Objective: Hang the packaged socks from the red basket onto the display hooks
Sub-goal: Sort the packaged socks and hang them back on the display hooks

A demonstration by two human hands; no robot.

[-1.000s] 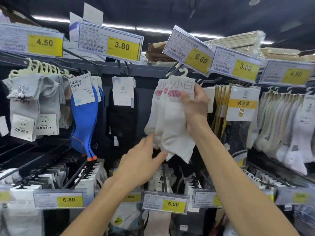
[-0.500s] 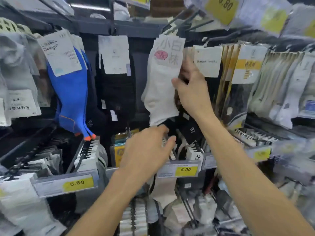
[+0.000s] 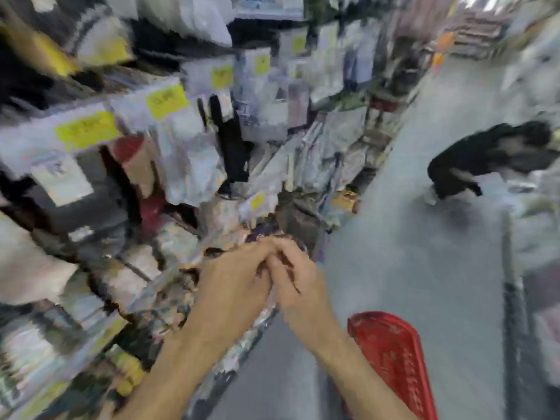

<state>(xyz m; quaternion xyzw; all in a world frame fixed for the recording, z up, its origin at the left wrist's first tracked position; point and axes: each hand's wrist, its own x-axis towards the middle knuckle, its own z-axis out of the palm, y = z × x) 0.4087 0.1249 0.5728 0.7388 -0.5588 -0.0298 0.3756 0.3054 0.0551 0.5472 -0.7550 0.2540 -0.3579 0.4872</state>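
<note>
The view is heavily blurred by motion. My left hand (image 3: 233, 277) and my right hand (image 3: 298, 287) are low in front of me, fingertips touching each other, with nothing visible in either. The red basket (image 3: 391, 359) stands on the floor at the lower right, just right of my right forearm; what it holds is not visible. Packaged socks (image 3: 188, 159) hang in blurred rows on the display rack at the left, above and behind my hands. The hooks themselves cannot be made out.
Yellow price tags (image 3: 86, 130) run along the rack's rails. A grey aisle floor (image 3: 409, 253) stretches away to the right. A person in black (image 3: 485, 159) crouches on it further down the aisle. More shelving lines the far right edge.
My right hand has let go of the white socks on the upper hook. Both hands have dropped and met. My view has swung down and right to the aisle and the basket.
</note>
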